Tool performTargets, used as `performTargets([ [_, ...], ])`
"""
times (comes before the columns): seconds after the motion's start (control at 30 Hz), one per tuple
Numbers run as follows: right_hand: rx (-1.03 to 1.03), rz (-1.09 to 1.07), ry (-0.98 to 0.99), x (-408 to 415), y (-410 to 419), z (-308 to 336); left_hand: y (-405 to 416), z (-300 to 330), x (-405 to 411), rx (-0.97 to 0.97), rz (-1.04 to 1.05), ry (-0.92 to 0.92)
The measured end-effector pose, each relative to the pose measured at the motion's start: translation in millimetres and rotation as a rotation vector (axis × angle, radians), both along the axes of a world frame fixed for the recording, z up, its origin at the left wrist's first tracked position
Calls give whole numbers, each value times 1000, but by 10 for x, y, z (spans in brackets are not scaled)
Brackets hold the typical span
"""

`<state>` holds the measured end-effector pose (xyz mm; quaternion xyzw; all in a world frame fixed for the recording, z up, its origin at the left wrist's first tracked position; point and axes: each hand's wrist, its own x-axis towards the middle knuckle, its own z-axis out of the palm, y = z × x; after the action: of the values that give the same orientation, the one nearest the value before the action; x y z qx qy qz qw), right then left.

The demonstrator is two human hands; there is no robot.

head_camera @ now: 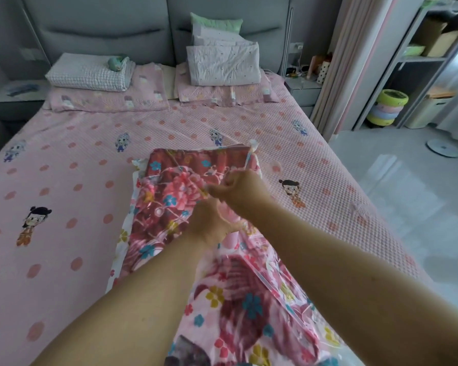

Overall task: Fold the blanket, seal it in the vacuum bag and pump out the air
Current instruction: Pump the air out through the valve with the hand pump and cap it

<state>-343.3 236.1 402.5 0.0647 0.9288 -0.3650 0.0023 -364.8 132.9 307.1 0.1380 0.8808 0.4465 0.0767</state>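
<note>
The red and pink floral blanket (169,196) lies folded inside the clear vacuum bag (283,294) on the bed, running from the near edge to the middle. My left hand (209,223) is curled down on top of the bag, and a short pink cylinder (229,240) shows at its thumb side, apparently in its grip. Just beyond it, my right hand (238,188) pinches the bag's film with curled fingers. The bag's far right corner (251,149) sticks up. My forearms hide the bag's middle.
The bed's pink checked sheet (77,159) spreads wide to the left and beyond the bag. Pillows and folded covers (222,64) sit by the grey headboard. The bed's right edge drops to a shiny floor (407,196), with shelves and a curtain at the far right.
</note>
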Motion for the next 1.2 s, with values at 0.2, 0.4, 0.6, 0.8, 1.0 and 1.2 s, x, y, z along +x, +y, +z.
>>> performTargets([
  [0.2,-245,28,319,-213,2,583,-8,55,-57,63,25,-68],
  [0.4,-111,-6,-75,70,-5,0,38,17,-6,-10,-10,-10],
  [0.6,-293,32,394,-219,-10,644,17,101,-40,52,34,-72],
  [0.8,-139,-44,-58,26,40,-87,62,47,-5,-38,-2,-29],
  [1.0,-304,-16,375,-242,52,489,57,129,-55,38,25,-83],
  [1.2,-194,-95,-6,-19,50,-72,69,81,-6,16,-22,-76],
])
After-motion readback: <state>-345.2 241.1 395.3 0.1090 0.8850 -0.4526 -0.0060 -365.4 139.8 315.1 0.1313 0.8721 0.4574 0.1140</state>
